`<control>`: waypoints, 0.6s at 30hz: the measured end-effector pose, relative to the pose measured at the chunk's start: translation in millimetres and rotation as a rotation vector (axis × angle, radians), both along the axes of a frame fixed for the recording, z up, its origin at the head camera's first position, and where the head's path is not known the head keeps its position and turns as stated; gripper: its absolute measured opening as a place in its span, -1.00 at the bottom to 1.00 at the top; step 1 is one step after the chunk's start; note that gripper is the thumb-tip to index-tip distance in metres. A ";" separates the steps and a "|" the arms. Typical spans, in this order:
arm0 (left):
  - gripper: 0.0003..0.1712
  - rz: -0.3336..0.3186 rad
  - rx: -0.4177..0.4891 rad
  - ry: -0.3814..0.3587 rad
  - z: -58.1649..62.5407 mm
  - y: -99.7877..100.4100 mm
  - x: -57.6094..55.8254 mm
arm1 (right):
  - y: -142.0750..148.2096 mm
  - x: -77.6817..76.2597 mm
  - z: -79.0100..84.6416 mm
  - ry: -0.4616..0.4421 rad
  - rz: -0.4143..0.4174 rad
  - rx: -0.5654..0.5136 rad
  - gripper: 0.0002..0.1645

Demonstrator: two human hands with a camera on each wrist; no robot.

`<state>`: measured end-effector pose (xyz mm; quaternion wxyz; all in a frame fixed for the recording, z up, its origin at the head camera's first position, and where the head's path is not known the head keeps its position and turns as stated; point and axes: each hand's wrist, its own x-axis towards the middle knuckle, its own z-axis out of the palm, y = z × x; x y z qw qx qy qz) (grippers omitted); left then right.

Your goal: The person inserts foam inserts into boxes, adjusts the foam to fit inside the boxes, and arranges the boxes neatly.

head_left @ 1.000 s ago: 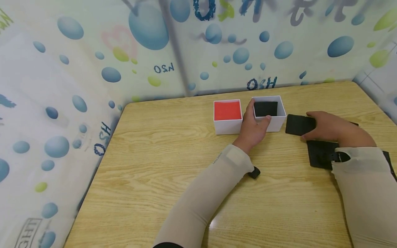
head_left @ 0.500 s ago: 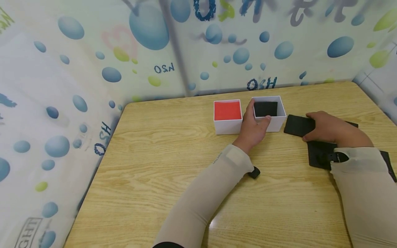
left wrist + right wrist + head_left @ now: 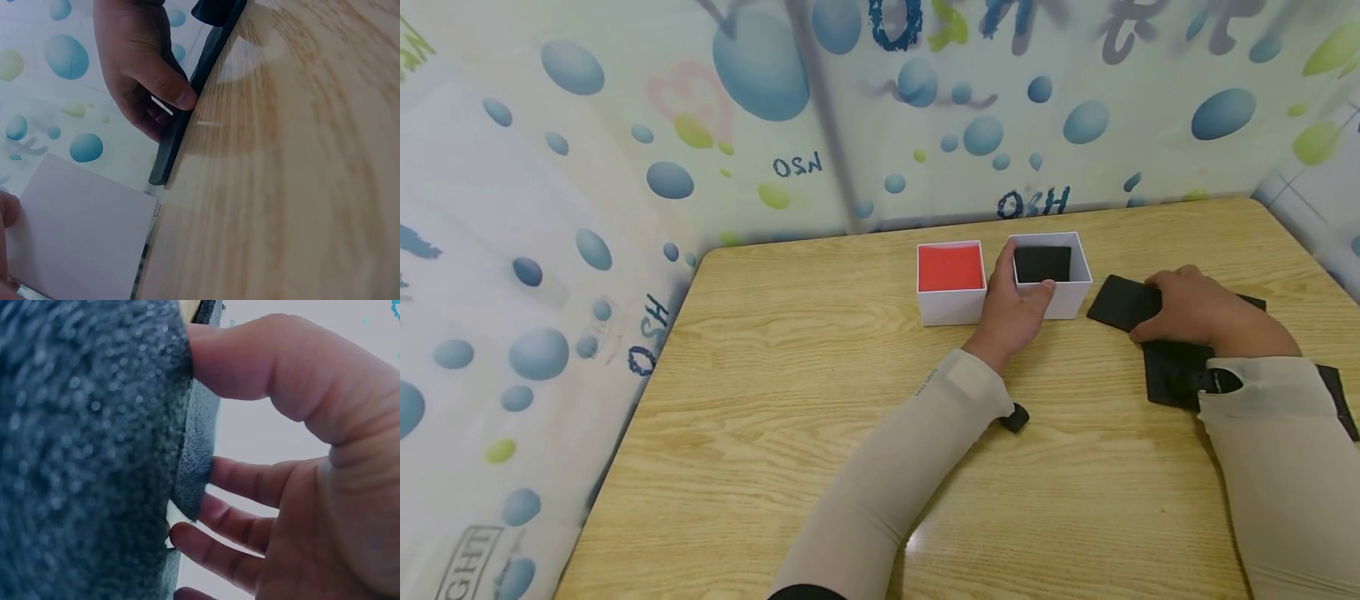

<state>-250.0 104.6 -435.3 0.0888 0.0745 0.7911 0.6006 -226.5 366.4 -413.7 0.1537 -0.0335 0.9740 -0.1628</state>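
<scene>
My left hand [image 3: 1009,321] grips the near left side of an open white box [image 3: 1060,302], thumb over its front and fingers along its left wall. Inside that box shows a black foam piece [image 3: 1042,264]. To the right, my right hand [image 3: 1210,312] holds a flat black foam pad [image 3: 1120,304] by its opposite edges, low over the table. In the left wrist view the right thumb presses the near edge of the pad [image 3: 165,162], the fingers behind it. The right wrist view shows thumb and fingertips at the edge of the pad [image 3: 197,444], another foam surface filling the left.
A second white box [image 3: 951,308] with a red piece [image 3: 951,267] inside stands just left of the gripped one. More black pads lie under and beside my right forearm, one at its left [image 3: 1176,375] and one at its right [image 3: 1341,396]. A patterned wall backs the wooden table [image 3: 805,375].
The held black pad has turned slightly, its left end swinging round, as my right hand shifts a little. My left hand and both boxes stay put.
</scene>
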 end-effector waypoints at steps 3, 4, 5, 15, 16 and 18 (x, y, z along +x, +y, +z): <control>-0.11 -0.001 -0.003 0.002 -0.6 0.1 -0.2 | -0.2 0.0 -0.2 0.010 -0.012 -0.016 0.24; -0.11 -0.001 -0.003 0.002 -0.6 0.0 -0.2 | -0.4 -0.1 -0.4 0.011 -0.017 -0.022 0.25; -0.11 0.000 -0.003 0.001 -0.7 -0.1 -0.1 | -0.8 -0.1 -0.6 0.011 -0.019 -0.028 0.25; -0.11 0.000 -0.003 0.007 -1.2 -0.6 0.1 | -3.5 1.3 0.6 -0.028 -0.044 -0.047 0.34; -0.11 -0.001 -0.003 0.007 -1.1 -0.7 0.1 | -3.8 1.2 1.0 -0.029 -0.043 -0.046 0.34; -0.11 -0.001 -0.005 0.006 -0.8 -0.7 0.2 | -4.4 0.8 1.3 -0.032 -0.039 -0.048 0.35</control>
